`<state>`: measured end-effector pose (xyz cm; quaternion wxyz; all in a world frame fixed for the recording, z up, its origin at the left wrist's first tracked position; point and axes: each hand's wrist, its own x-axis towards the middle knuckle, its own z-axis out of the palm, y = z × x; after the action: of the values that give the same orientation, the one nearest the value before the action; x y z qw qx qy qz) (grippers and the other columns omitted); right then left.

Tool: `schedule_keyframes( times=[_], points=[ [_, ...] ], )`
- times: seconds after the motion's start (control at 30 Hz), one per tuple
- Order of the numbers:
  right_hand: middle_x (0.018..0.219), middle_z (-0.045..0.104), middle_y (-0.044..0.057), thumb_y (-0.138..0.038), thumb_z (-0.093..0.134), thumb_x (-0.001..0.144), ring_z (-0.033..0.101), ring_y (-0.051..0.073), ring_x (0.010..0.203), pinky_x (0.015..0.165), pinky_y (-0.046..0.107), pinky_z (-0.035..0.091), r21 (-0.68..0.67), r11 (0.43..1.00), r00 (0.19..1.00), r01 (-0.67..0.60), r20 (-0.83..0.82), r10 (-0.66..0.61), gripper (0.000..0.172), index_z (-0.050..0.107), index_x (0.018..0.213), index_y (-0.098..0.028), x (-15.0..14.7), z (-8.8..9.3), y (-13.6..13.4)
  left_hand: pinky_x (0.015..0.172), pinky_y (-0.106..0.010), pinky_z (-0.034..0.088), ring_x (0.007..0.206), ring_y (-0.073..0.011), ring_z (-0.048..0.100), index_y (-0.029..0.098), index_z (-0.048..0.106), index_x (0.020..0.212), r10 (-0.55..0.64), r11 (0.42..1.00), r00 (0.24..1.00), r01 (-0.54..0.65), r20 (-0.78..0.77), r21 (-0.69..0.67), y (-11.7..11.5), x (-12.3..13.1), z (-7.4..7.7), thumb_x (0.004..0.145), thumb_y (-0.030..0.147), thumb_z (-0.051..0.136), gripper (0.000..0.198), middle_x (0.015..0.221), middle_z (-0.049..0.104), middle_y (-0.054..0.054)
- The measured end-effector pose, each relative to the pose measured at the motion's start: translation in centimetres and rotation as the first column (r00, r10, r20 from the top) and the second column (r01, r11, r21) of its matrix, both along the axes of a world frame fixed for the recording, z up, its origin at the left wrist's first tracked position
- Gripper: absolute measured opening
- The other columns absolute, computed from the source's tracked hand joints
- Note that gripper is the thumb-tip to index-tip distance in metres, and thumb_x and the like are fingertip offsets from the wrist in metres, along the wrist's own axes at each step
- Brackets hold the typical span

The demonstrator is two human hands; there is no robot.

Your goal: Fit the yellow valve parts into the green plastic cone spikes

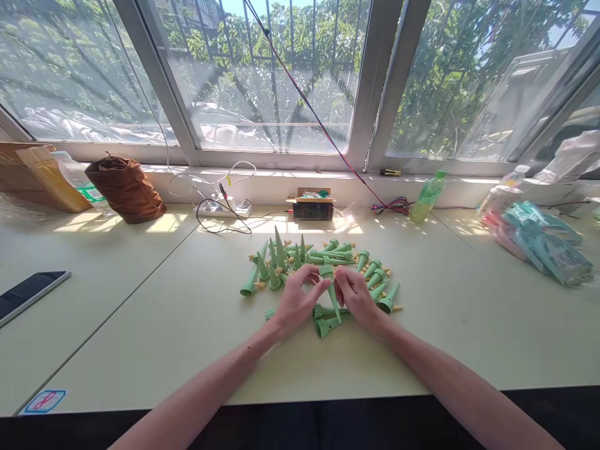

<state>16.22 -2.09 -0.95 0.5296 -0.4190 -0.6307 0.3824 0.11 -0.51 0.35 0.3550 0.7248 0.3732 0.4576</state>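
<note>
Between my hands is a green plastic plant watering spike (pixel 332 295), wide cap up and point toward me. My left hand (pixel 302 294) is closed on it near the cap, thumb and fingers around its left side. My right hand (pixel 356 294) pinches at the cap's right side; whatever small part lies in those fingertips is hidden. Several more green spikes (pixel 280 247) stand or lie behind my left hand, many with short tan nozzles (pixel 259 285). Others (pixel 374 269) lie beyond my right hand, and two spikes (pixel 325 326) rest just below the held one.
Along the window sill sit a power strip (pixel 215 207) with cables, a small dark box (pixel 313 209), a green bottle (pixel 427 197) and a brown bag (pixel 124 187). Blue plastic packages (pixel 546 240) lie at right, a phone (pixel 30 294) at left. The table's front edge is close to me.
</note>
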Motion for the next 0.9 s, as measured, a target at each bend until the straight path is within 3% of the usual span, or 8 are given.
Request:
schedule_keyframes(
  times=[0.33, 0.9],
  points=[
    [0.039, 0.042, -0.004, -0.059, 0.043, 0.097, 0.036, 0.009, 0.034, 0.038, 0.024, 0.028, -0.052, 0.999, 0.997, -0.016, -0.078, 0.011, 0.058, 0.043, 0.054, -0.021, -0.19, 0.18, -0.03, 0.071, -0.028, 0.054, 0.075, -0.0118, 0.061, 0.02, 0.059, 0.108, -0.002, 0.967, 1.0, -0.001, 0.009, 0.255, 0.09, 0.16, -0.32, 0.089, 0.028, 0.065, 0.021, 0.099, 0.059, -0.004],
    [0.035, 0.038, -0.004, -0.057, 0.046, 0.095, 0.033, 0.008, 0.031, 0.035, 0.023, 0.026, -0.067, 0.997, 0.988, -0.032, -0.152, 0.022, 0.062, 0.039, 0.046, -0.021, -0.26, 0.46, -0.07, 0.066, -0.026, 0.055, 0.072, -0.0105, 0.059, 0.023, 0.063, 0.118, -0.011, 0.893, 1.0, 0.011, -0.004, 0.45, 0.51, -0.13, -0.82, 0.087, 0.021, 0.069, 0.032, 0.098, 0.059, -0.005]
  ],
)
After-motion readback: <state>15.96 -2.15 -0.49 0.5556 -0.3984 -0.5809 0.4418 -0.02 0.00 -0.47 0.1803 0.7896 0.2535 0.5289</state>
